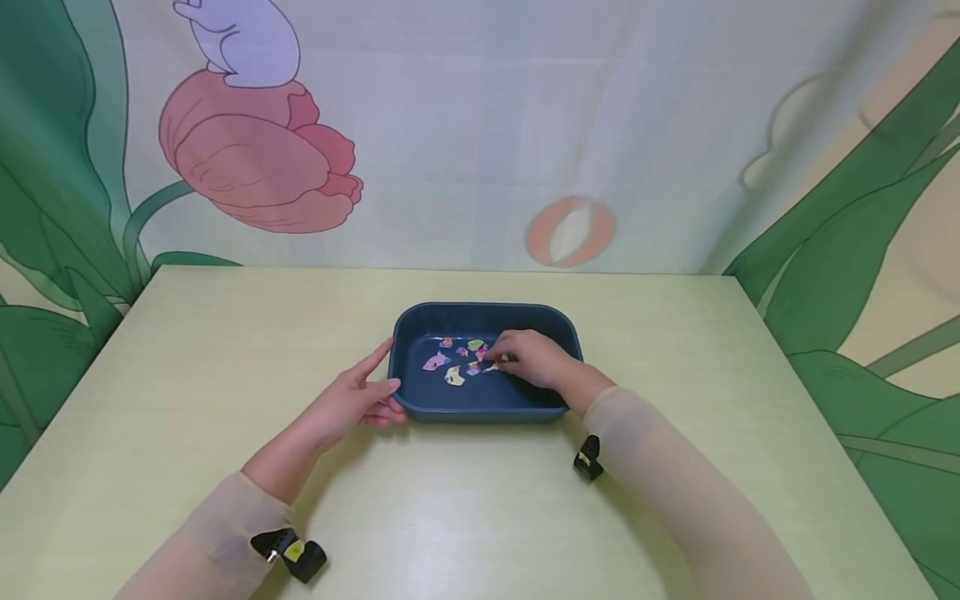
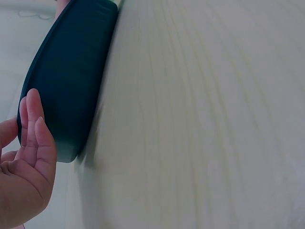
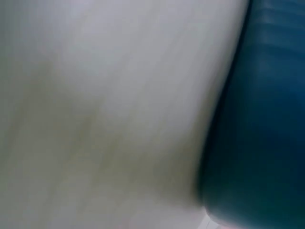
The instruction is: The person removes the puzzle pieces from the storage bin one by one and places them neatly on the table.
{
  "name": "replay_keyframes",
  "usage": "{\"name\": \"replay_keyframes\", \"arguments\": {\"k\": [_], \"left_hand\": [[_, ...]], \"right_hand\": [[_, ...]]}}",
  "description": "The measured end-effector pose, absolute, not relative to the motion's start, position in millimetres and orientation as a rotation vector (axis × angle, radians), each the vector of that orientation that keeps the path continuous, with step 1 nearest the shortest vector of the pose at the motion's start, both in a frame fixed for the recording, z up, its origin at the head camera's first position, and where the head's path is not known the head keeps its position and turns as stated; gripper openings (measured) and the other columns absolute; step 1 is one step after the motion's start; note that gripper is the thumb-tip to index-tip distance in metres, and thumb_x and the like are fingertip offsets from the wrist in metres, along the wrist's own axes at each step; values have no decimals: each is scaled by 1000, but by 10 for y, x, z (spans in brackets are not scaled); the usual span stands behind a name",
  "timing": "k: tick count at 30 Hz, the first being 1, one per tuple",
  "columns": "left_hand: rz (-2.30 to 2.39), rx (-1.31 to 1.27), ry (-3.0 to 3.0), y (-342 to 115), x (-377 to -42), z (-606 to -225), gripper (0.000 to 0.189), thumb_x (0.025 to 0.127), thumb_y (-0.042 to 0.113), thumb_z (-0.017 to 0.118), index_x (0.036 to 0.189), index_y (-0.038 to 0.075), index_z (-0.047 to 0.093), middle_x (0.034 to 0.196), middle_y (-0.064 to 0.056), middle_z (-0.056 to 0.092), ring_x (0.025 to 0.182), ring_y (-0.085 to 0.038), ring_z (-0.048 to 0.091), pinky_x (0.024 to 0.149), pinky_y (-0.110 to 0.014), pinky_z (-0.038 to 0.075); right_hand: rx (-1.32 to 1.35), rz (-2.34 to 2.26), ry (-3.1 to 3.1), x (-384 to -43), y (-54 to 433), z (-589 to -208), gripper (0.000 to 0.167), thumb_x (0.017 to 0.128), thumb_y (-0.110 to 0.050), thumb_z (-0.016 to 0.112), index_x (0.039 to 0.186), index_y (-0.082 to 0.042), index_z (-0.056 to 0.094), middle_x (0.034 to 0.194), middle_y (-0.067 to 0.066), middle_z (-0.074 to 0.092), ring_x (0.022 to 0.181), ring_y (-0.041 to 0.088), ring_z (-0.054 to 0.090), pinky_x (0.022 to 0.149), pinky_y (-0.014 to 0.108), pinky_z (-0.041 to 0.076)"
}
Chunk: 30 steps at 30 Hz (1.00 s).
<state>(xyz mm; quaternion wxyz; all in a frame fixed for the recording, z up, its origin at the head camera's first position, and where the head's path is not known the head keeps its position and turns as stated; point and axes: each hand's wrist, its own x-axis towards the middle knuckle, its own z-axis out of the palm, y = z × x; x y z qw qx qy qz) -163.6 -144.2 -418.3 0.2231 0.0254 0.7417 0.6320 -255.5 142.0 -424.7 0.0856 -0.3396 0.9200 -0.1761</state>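
Observation:
A dark blue rectangular tray (image 1: 468, 414) with rounded corners sits on the table. Several small colourful paper cutouts, like stickers, lie on its floor, among them a purple one (image 1: 436, 361) and a pale yellow one (image 1: 454, 376). My left hand (image 1: 352, 404) holds the tray's left end, thumb at the rim and the other fingers along the outer wall (image 2: 66, 81). Over the right rim reaches my right hand (image 1: 536, 358), fingers bent down with the tips right among the cutouts. I cannot tell whether they pinch one. The right wrist view shows only the tray's outer wall (image 3: 262, 133).
The pale wooden table (image 1: 450, 508) spreads out on all sides of the tray. Behind it hangs a printed curtain (image 1: 465, 150) with a flower and leaves. Small black devices (image 1: 300, 557) are strapped at both sleeved wrists.

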Motion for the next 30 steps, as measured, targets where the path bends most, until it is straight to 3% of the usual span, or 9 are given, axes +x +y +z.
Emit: {"name": "replay_keyframes", "arguments": {"k": [8,13,17,21,25,30], "left_hand": [[1741,66,2047,-1439,-1624,-4174,66,97,19,51,151,28,13,78,-12,66,78,-31,67,70,-34,54],[1746,66,2038,-1438,-1634,-4175,66,97,18,50,151,28,13,78,-12,66,78,-31,67,71,-35,54],[1741,62,2041,-1444,-1633,-4169,66,97,19,50,151,28,12,78,-12,66,77,-30,67,71,-34,54],[1744,63,2038,-1443,-1629,-4161,66,97,19,50,151,28,12,78,-12,66,77,-29,67,70,-33,54],[1743,72,2037,-1435,-1631,-4160,66,97,20,50,151,29,12,78,-12,66,77,-29,67,70,-33,54],[1741,76,2044,-1443,-1623,-4165,66,97,20,50,151,29,12,78,-13,65,77,-29,67,70,-33,54]], "right_hand": [[-618,-314,2903,-2538,1404,-4238,48,75,-49,73,104,-11,72,96,1,60,86,15,55,77,33,48],[-673,-283,2885,-2541,1396,-4233,31,82,-35,71,103,-11,73,93,1,64,84,15,57,77,33,49],[-865,-330,2805,-2549,1391,-4242,27,89,-20,65,114,-11,69,94,3,60,84,16,55,77,32,47],[-857,-375,2799,-2552,1390,-4257,44,88,-32,65,126,-10,60,96,4,58,82,16,54,75,32,47],[-751,-362,2815,-2539,1377,-4261,64,76,-50,71,125,-10,61,92,2,55,80,15,53,73,31,47],[-797,-223,2850,-2499,1347,-4267,64,72,-56,72,119,-13,66,88,-3,52,75,10,51,68,27,46]]}}
